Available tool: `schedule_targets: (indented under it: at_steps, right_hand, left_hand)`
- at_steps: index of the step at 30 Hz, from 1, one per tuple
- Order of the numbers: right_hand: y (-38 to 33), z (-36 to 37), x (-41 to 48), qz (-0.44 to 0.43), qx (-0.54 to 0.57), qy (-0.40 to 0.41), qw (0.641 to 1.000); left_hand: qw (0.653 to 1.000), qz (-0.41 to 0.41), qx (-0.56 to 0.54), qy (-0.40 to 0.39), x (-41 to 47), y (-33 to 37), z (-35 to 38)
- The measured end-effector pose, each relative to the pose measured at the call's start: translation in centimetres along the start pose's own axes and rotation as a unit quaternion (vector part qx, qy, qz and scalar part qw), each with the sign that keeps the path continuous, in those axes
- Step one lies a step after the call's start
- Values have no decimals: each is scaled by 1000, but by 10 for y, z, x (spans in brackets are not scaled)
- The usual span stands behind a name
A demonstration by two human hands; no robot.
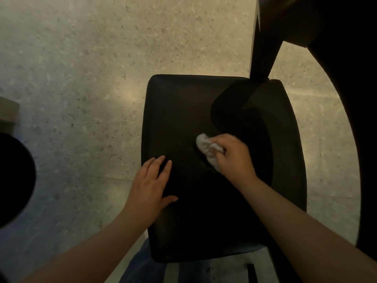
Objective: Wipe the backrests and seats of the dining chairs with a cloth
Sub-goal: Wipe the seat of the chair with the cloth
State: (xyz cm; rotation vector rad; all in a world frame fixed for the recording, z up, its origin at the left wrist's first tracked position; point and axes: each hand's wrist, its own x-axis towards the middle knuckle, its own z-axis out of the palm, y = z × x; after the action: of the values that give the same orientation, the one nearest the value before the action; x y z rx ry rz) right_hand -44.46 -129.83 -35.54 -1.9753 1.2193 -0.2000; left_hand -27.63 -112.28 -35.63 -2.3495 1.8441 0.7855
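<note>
Black seat, white cloth on it under my view's right hand

Black padded seat (pixel 193 119) fills the middle, seen from straight above. Right hand (pixel 234 158) has its fingers curled round a crumpled white cloth (pixel 206 148) and presses it onto the seat, a bit right of centre. Most of the cloth is bunched inside the grip, so I only see the wad poking out to the left. Left hand (pixel 151 182) lies flat on the seat's left side, fingers straight and slightly spread, holding nothing. I can't make out a backrest. A dark leg (pixel 263 48) comes down at top right to the seat's far corner, and black-on-black there stops me telling shadow from object. Right edge is lost in darkness. Speckled pale floor (pixel 81 78) all round. Blue jeans (pixel 142 268) show at the bottom, cut off. Dark round shape (pixel 14 180) at left edge, unidentifiable
</note>
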Motion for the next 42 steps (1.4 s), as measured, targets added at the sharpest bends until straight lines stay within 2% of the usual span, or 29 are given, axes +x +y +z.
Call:
schedule_targets:
  at_steps: [3, 5, 7, 11, 14, 17, 20, 24, 28, 29, 32, 34, 38, 42]
  right_hand:
    - [-1, -14, 29, 44, 11, 84, 995]
    - [-4, -5, 38, 86, 21, 96, 991]
    - [-11, 12, 31, 92, 16, 81, 992]
    - [-17, 38, -8, 14, -10, 2, 1000]
    - [-16, 29, -9, -27, -9, -66, 997]
    - [-14, 13, 17, -37, -9, 13, 999]
    - [-18, 16, 35, 20, 4, 63, 998]
    - [-29, 50, 3, 32, 4, 28, 999]
    - [-29, 44, -11, -5, 3, -82, 997]
    - [-29, 38, -6, -17, -6, -86, 996]
    - [-33, 27, 16, -13, 6, 23, 1000]
    - [-38, 32, 24, 12, 22, 58, 998]
    - [-46, 65, -1, 27, 6, 36, 999]
    - [-46, 71, -24, -43, -8, -68, 997]
  left_hand:
    - [1000, -13, -24, -10, -8, -8, 1]
    - [999, -12, -46, -14, -9, -10, 2]
    - [999, -10, -49, -14, -8, -12, 3]
    - [999, -14, -46, -15, -6, -13, 5]
    - [999, -13, -45, -14, -7, -13, 5]
    - [998, -11, -63, -11, -8, -14, 6]
    - [997, -5, -72, -14, -9, -15, 5]
    - [994, -9, -108, -7, -14, -17, 2]
    - [992, -37, -117, 8, -26, -23, 1]
    - [991, -43, -124, 9, -29, -25, 1]
    - [991, -47, -128, 11, -35, -28, 3]
    - [990, -52, -131, 19, -36, -30, 5]
    - [989, -62, -134, 27, -34, -38, 6]
    - [988, -64, -141, 25, -38, -47, 5]
